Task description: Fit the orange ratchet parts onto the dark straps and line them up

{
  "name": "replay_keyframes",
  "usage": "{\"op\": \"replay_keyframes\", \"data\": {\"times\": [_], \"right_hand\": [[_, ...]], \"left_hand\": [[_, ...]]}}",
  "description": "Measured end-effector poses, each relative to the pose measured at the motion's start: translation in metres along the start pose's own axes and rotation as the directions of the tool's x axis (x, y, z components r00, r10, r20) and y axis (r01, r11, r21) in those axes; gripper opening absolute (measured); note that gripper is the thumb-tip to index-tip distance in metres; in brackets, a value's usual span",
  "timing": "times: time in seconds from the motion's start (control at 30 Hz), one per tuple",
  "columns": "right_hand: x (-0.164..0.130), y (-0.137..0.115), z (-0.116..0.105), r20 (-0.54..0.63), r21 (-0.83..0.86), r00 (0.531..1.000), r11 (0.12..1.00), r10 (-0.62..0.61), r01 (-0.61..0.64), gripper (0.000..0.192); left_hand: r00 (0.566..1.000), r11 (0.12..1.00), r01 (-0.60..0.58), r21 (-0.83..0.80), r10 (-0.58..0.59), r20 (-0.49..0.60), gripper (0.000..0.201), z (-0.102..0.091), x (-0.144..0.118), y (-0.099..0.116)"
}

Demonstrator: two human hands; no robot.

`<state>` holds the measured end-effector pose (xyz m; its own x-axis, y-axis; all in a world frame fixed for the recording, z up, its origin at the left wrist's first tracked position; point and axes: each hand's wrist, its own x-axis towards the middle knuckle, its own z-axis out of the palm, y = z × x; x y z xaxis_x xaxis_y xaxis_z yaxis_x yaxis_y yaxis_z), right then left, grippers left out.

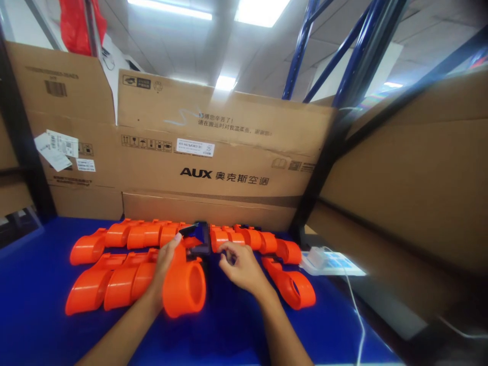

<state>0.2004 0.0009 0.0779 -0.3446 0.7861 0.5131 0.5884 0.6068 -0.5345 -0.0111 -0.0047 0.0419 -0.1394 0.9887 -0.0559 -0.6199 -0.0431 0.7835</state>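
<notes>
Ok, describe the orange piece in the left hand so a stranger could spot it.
Find the blue table before the cardboard printed AUX. There, the left hand holds a looped orange piece. Unlike its orange neighbours lying on the table, this one is gripped.

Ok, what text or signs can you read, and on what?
"AUX 奥克斯空调": central cardboard panel.
"傅您辛苦了!" / "请在搬运时对我温柔些": same panel, higher; start and end blurred.
"25", probably: white label there; rest too small.
Up arrows: pictogram row there.
Stickers at left, other print: too small or blurred.
</notes>
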Motion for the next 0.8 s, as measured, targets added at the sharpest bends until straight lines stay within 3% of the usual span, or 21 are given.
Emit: {"op": "replay_keyframes", "data": {"times": [0.23, 0.4, 0.53, 0.7, 0.8], "right_hand": [[-0.005, -0.002, -0.01, 0.231, -0.113, 0.972, 0.992, -0.034, 0.062, 0.026], [-0.004, -0.005, -0.012, 0.263, -0.153, 0.963, 0.983, -0.056, 0.099, 0.017], [-0.003, -0.006, -0.013, 0.169, -0.113, 0.981, 0.987, -0.093, 0.114, 0.011], [-0.002, -0.006, -0.003, -0.046, 0.005, 0.982, 0.983, -0.183, 0.183, 0.037], [-0.002, -0.005, 0.005, -0.123, -0.035, 0.97, 0.978, -0.21, 0.207, 0.038]], "left_hand": [[0.996, 0.985, -0.058, 0.163, 0.067, -0.055, 0.046, 0.012, -0.002, 0.005], [0.987, 0.96, -0.146, 0.241, 0.125, 0.102, 0.045, 0.014, -0.007, 0.005], [0.977, 0.94, -0.185, 0.286, 0.143, 0.161, 0.042, 0.014, -0.007, 0.0], [0.949, 0.907, -0.258, 0.332, 0.175, 0.261, 0.04, 0.017, -0.008, -0.007], [0.947, 0.91, -0.253, 0.329, 0.163, 0.277, 0.043, 0.018, -0.01, -0.009]]}}
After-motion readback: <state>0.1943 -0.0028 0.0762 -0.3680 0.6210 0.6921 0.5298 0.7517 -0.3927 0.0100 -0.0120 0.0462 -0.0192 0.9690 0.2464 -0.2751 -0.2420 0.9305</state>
